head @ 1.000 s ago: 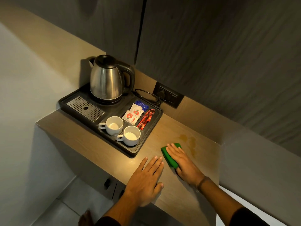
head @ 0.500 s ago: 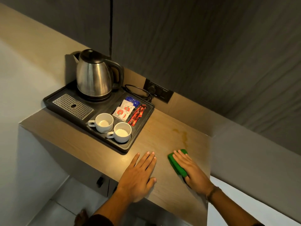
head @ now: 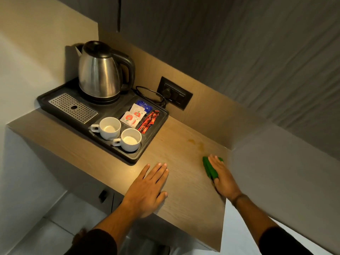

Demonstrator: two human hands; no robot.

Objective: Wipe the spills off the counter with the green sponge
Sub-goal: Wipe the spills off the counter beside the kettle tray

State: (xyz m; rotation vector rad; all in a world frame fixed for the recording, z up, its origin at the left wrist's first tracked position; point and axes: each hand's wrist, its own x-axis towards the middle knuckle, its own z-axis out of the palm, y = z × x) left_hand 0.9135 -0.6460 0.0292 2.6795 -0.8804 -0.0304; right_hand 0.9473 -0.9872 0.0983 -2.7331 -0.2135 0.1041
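Observation:
A green sponge (head: 208, 167) lies on the wooden counter (head: 184, 181) near its right end. My right hand (head: 222, 178) presses flat on top of it, fingers pointing away from me, covering most of the sponge. A yellowish spill (head: 197, 143) stains the counter a little beyond the sponge, apart from it. My left hand (head: 147, 188) rests palm down on the counter near the front edge, fingers spread, holding nothing.
A black tray (head: 152, 140) on the left carries a steel kettle (head: 100, 72), two white cups (head: 110, 127), sachets (head: 135, 115) and a drip grate (head: 72, 107). A wall socket (head: 174, 92) with the kettle's cord sits behind. A grey wall bounds the counter's right end.
My right hand has slid the sponge toward me and to the right, away from the spill. The left hand has stayed flat on the counter.

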